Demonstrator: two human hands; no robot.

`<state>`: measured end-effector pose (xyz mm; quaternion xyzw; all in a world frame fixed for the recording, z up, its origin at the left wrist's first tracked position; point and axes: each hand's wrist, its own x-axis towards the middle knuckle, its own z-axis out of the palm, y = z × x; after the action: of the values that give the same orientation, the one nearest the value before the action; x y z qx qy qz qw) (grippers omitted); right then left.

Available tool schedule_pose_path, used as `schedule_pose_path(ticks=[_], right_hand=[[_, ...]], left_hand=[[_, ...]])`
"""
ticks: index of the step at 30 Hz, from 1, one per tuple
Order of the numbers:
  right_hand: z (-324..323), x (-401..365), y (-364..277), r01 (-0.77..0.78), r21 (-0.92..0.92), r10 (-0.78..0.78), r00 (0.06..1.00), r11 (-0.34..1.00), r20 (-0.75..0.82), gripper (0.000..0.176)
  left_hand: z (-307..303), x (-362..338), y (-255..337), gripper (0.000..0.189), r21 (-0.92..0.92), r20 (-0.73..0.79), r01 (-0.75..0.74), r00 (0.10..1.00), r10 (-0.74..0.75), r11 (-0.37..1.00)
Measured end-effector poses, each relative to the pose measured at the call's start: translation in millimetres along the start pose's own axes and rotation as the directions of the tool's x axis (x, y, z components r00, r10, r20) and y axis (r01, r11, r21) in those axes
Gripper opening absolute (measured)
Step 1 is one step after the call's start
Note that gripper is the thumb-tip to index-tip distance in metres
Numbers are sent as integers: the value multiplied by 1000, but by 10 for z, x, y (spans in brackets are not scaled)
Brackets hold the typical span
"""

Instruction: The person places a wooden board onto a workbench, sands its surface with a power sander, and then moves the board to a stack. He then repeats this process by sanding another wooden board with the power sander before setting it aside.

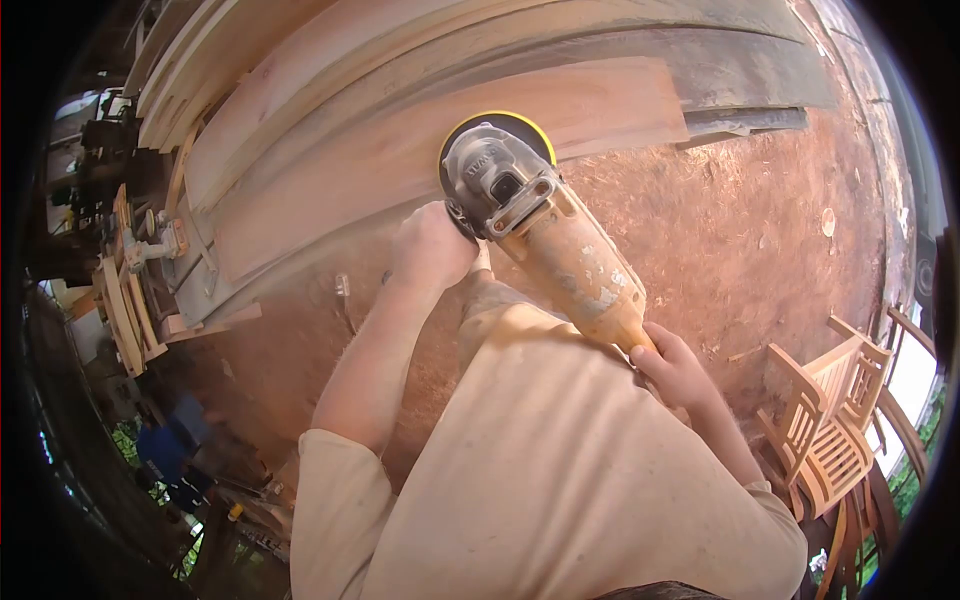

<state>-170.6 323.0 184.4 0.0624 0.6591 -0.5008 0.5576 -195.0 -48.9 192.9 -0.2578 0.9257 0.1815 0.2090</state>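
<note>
A worn power sander (pixel 575 255) with a grey metal head and a yellow-edged round pad (pixel 545 140) lies over a long reddish wooden board (pixel 400 150). My left hand (pixel 437 245) is closed at the left side of the sander's head, on what looks like its side handle, mostly hidden by the fingers. My right hand (pixel 672 368) wraps round the rear end of the tool's body. The pad is over the board's near edge; the tool's head hides the contact.
More long planks (pixel 480 50) lie beyond the board. Wooden chairs (pixel 825 420) stand at the right. At the left are an orange-and-grey tool (pixel 160 243) and wood offcuts (pixel 128 315). Reddish, dusty ground (pixel 740 240) surrounds the boards. A person in blue (pixel 165 450) is at the lower left.
</note>
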Motion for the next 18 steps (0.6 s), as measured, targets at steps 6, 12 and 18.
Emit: schedule_pose_path(ticks=[6,12,18], right_hand=[[-26,-143,115,30,57,-26,998,998,-58,50],[-11,-258,293,83,171,-59,988,982,-141,50],[29,-337,516,88,358,-4,974,930,-228,53]], left_hand=[[31,149,321,17,65,74,-59,996,55,996],[23,276,745,17,176,147,-164,979,139,971],[-2,369,1201,19,199,153,-281,955,254,939]])
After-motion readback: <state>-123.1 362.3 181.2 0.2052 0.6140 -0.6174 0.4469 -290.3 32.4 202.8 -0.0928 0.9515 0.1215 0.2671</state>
